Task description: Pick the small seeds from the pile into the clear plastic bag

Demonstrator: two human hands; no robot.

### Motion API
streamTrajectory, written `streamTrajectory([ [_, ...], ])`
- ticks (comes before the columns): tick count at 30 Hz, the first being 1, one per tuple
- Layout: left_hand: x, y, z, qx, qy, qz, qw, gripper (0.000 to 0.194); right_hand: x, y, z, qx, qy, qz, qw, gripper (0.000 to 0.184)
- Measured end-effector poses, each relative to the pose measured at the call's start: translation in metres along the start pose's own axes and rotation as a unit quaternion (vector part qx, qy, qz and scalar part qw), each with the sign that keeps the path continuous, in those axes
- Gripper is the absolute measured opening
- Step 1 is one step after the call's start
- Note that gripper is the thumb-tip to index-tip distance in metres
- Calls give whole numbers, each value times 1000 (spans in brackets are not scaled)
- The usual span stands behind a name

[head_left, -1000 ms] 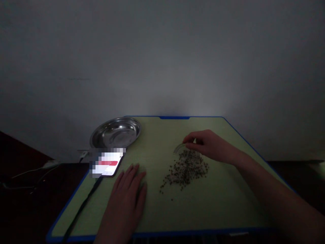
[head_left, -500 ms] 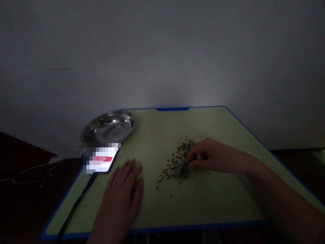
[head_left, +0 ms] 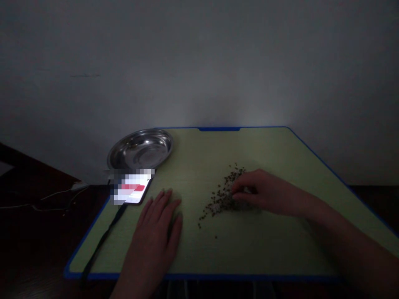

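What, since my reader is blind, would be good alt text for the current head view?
A person's right hand, fingers bent, is at a scatter of small dark and whitish grains on a pale green, blue-edged table; any hold is unclear. The left hand lies palm-down nearby, beside a lit phone, with a metal bowl beyond.

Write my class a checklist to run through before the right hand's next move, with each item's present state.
1. Left hand clear of the dark grains: ok, resting on the table.
2. Right hand at the grains: ok.
3. Right hand holding something: cannot tell, fingertips shadowed.
4. Grains all together: not ok, a stray grain lies apart.
5. Metal bowl open side up: ok.
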State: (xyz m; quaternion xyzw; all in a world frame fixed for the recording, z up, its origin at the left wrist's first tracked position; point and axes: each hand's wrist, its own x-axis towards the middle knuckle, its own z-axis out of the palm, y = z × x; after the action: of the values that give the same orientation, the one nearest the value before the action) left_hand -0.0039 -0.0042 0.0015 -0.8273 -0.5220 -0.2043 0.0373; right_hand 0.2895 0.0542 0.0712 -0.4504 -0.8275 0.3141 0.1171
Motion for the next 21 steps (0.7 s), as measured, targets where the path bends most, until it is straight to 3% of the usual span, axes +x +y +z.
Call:
streamTrajectory([
  [7,0,2,-2,-10,-5,-10,1000,34,3,-9,18,-27,1,-47,999,15],
  [14,0,5,-4,-11,-7,-13,1000,34,7,-5,17,-31,22,-2,999,16],
  [21,0,6,-3,-21,-8,-24,999,34,9,-7,23,-38,12,-9,999,15],
])
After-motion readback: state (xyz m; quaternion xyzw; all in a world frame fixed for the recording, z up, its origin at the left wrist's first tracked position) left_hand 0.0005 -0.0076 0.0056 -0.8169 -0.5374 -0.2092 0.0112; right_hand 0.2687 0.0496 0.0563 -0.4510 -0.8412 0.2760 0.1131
